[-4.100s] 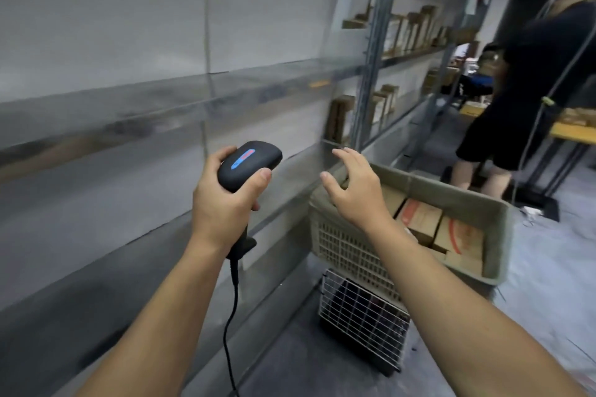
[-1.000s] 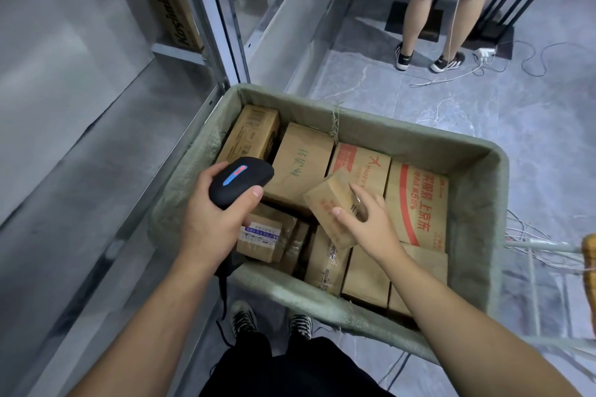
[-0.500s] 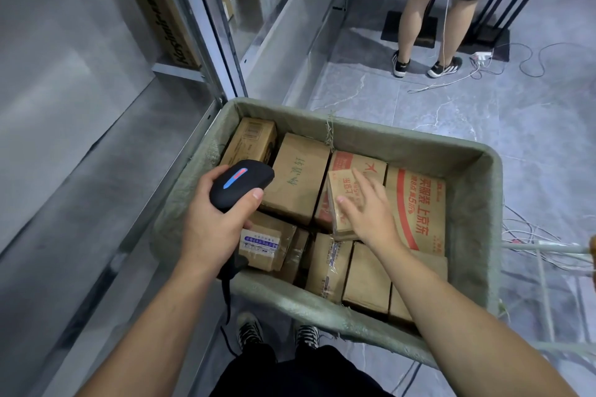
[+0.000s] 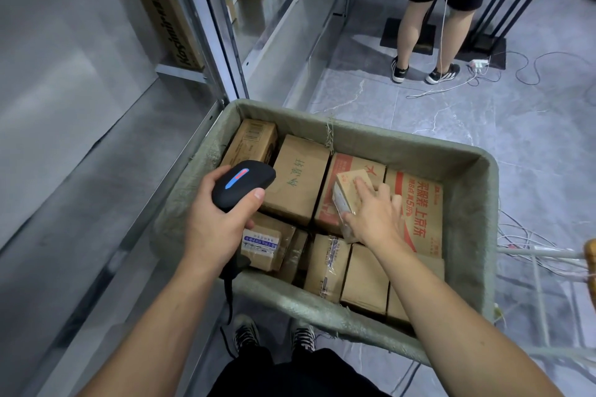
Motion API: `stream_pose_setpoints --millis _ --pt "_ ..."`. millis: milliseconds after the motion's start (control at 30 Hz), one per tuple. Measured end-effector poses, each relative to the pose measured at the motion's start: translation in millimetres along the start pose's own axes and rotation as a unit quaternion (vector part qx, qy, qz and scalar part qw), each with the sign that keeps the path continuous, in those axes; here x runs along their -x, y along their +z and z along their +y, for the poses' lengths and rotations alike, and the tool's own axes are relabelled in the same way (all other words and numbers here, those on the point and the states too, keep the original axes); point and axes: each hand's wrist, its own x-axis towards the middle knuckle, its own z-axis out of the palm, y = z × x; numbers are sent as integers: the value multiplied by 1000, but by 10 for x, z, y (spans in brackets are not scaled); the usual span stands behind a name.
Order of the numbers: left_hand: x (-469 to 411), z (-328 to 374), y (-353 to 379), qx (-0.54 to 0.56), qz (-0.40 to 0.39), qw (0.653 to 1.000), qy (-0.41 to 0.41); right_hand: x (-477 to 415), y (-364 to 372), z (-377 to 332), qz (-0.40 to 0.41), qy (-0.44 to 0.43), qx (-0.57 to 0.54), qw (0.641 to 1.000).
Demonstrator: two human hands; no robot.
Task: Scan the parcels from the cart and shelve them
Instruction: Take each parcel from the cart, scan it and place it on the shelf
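Since the small parcel (image 4: 345, 184) lies loose on top of the box with a red plane mark (image 4: 375, 171), just past the middle of the cart (image 4: 477, 213) toward one o'clock, lifting it one-handed is the risky part. The right hand (image 4: 375, 216) covers it with the thumb against the near-left edge and the fingers draped over the top and far side. That grip looks like a span across the parcel, not a firm wrap. If the hand rises fast or the tape is slick, the parcel could tip out and drop among the other parcels.

At nine o'clock from it, the left hand (image 4: 209, 229) has its grip wrapped tight round the scanner (image 4: 242, 184), thumb on the side, nose aimed down into the cart. Directly beneath sits a labelled parcel (image 4: 261, 243) with its sticker face up. A trigger pull now would likely read that one instead, and the wrong item would be logged.

The scanner's cord (image 4: 229, 293) hangs at six o'clock over the cart's near rim and could snag when the arm swings to the shelf (image 4: 106, 177) at nine o'clock. A second person (image 4: 422, 42) stands at twelve o'clock, well apart, with loose floor cables nearby that could catch the cart's wheels.
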Motion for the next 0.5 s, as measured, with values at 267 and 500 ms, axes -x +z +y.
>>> stream_pose_setpoints --millis 267,500 --pt "28 2 -41 10 7 1000 11 -146 -159 73 -30 2 -52 998" --pt "79 44 -212 6 4 999 32 -102 -145 -144 -72 -5 -298 952"
